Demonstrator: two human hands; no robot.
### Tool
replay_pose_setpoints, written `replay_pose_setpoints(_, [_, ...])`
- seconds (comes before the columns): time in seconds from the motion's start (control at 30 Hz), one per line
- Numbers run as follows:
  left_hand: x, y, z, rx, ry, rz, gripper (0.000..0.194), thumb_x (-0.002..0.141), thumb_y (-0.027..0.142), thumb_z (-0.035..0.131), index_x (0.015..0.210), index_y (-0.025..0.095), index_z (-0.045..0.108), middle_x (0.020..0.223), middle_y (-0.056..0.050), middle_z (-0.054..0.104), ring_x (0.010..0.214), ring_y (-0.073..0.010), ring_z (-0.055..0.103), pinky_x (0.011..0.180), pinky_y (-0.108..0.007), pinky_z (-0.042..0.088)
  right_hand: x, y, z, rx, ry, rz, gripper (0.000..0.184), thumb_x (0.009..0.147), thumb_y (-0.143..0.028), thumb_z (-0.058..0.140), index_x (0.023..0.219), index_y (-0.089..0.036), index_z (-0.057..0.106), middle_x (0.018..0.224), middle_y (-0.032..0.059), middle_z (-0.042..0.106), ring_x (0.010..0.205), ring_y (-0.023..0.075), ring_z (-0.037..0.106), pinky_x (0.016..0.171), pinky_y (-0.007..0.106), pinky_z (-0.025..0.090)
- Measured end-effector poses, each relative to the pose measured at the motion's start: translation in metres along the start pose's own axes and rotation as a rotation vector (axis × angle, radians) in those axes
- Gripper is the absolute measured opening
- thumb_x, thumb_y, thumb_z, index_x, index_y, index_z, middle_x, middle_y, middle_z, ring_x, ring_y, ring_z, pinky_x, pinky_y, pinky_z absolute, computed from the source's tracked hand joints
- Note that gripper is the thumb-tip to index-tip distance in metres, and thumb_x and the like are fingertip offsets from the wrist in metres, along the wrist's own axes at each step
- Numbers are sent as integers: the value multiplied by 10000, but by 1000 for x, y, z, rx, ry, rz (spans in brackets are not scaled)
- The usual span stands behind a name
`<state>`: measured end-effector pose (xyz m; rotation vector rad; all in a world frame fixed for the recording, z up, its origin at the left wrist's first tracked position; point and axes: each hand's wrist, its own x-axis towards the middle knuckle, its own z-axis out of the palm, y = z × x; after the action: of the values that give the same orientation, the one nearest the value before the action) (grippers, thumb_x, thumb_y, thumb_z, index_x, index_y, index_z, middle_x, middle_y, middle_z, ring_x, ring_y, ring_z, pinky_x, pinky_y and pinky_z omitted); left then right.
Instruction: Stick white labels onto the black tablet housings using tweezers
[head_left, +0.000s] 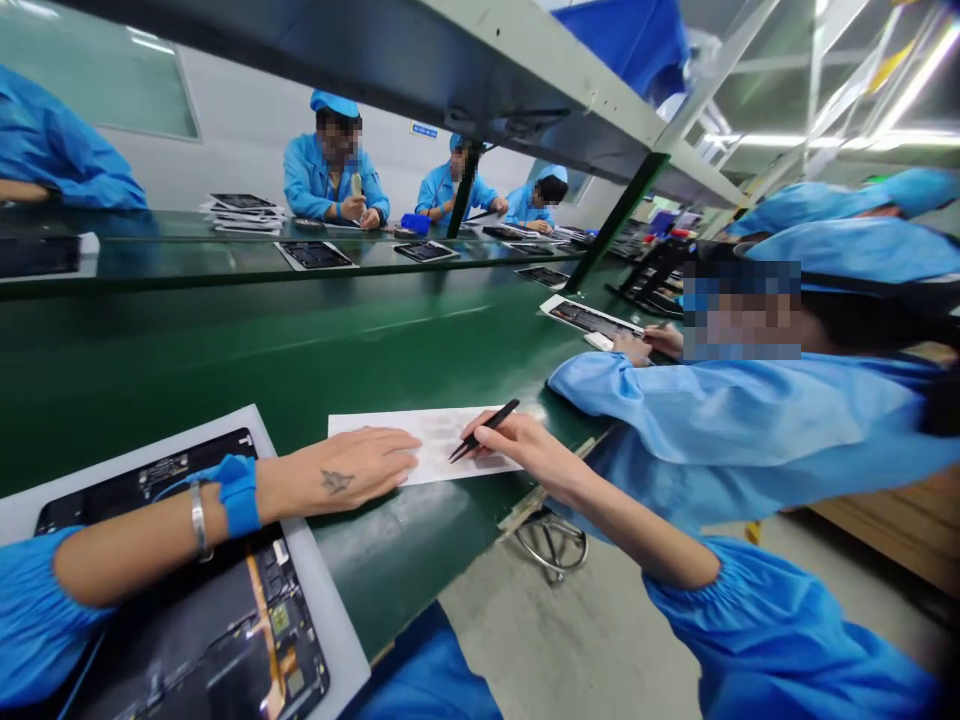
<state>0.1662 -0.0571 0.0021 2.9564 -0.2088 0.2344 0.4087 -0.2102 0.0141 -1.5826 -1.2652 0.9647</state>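
Note:
My left hand [349, 468] lies flat on the edge of a white printed paper sheet [442, 445] and holds nothing. Its wrist carries a blue wrist strap [238, 495] and a metal bangle [199, 520]. My right hand [521, 450] grips black tweezers [480, 433], their tips over the paper. Under my left forearm, an opened tablet [225, 640] with its circuit board showing rests on a white sheet, partly hidden by the arm. All of this lies on a green conveyor belt [225, 370].
A co-worker [750, 420] in a blue smock works at my right on another tablet [589, 318]. Several tablets and a stack [244, 212] lie on a bench across the belt, where more workers sit. A metal shelf [480, 85] spans overhead. A stool base [551, 545] stands below.

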Motion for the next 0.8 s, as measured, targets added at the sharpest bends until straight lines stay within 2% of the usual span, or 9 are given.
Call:
replay_pose_setpoints(0.1, [7, 5, 3, -30, -18, -20, 427, 1066, 418, 336, 1357, 189, 549, 1416, -129, 535, 1278, -266, 494, 1072, -431, 421, 3, 3, 0, -17, 2, 2, 537, 788, -671, 677, 935, -156, 716, 844, 82, 744, 787, 207, 674, 747, 336, 505])
replay_pose_setpoints(0.2, [11, 13, 5, -66, -37, -50, 482, 1042, 511, 376, 1487, 332, 424, 1558, -83, 389, 1299, -305, 441, 1065, -502, 394, 7, 1, -2, -37, -7, 14, 517, 802, -659, 673, 907, -155, 709, 844, 76, 739, 780, 193, 663, 744, 319, 496])
replay_pose_setpoints(0.27, [10, 15, 8, -87, -3, -72, 471, 1041, 526, 365, 1496, 410, 393, 1595, -43, 335, 1306, -312, 421, 1064, -519, 384, 8, -2, -2, -32, -22, 30, 525, 798, -666, 674, 886, -149, 700, 832, 72, 738, 752, 177, 649, 726, 302, 484])
replay_pose_setpoints(0.4, [6, 6, 27, -51, 110, -53, 452, 1021, 535, 414, 1468, 466, 420, 1579, 7, 371, 1305, -301, 436, 1052, -461, 409, 12, -9, 0, -7, -53, 52, 587, 755, -706, 687, 881, -133, 687, 794, 61, 735, 693, 147, 613, 669, 265, 446])
replay_pose_setpoints(0.53, [9, -6, 39, 28, 249, -58, 451, 1008, 572, 395, 1444, 475, 456, 1551, 14, 423, 1310, -322, 461, 1039, -470, 432, 18, -15, 0, 44, -106, 82, 571, 729, -692, 723, 829, -132, 674, 751, 43, 726, 661, 126, 591, 652, 247, 428])
replay_pose_setpoints(0.7, [7, -11, 29, 49, 204, 48, 513, 978, 545, 483, 1478, 482, 391, 1542, 5, 439, 1297, -326, 501, 958, -428, 488, 18, -20, 2, 72, -70, 126, 456, 779, -590, 751, 798, -144, 654, 664, 12, 694, 650, 120, 592, 654, 236, 437])
replay_pose_setpoints(0.8, [7, -13, 33, 44, 214, 41, 487, 986, 542, 466, 1467, 491, 405, 1543, 11, 436, 1310, -320, 485, 979, -436, 469, 18, -20, 2, 73, -85, 114, 454, 774, -581, 759, 795, -141, 647, 700, 19, 706, 640, 109, 580, 646, 231, 442])
